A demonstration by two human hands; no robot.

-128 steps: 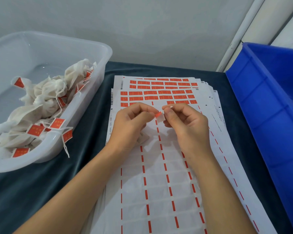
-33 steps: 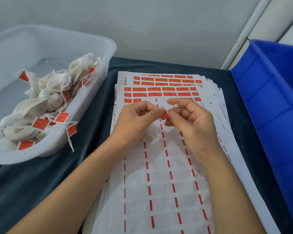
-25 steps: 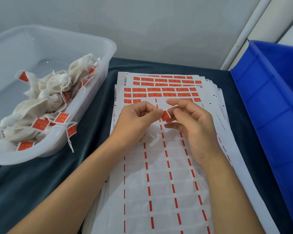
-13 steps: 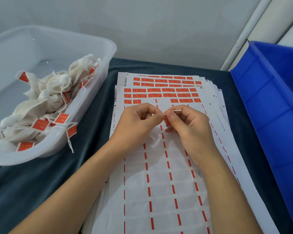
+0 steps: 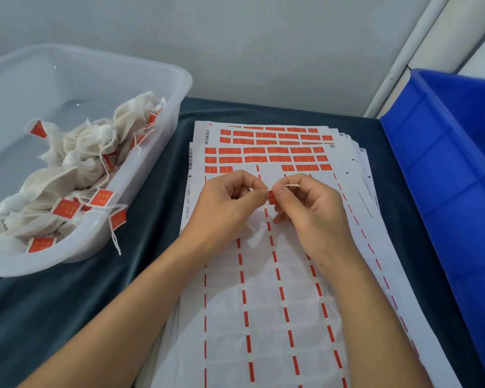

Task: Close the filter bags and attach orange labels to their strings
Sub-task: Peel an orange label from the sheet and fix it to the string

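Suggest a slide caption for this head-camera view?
Both hands pinch an orange label onto a bag string above label sheets.

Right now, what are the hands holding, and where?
Both hands pinch one orange label on a white string: right hand at its right edge, left hand at its left.

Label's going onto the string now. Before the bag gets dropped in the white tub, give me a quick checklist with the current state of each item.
1. Orange label pinched between the fingers of both hands: ok.
2. String runs through the label, with its end sticking out past the right hand: ok.
3. Label folded flat and stuck shut on the string: cannot tell, fingers cover it.
4. Filter bag closed: cannot tell, mostly hidden under the left hand.
5. White tub has room for another bag: ok.
6. Labels left on the top sheet: ok.
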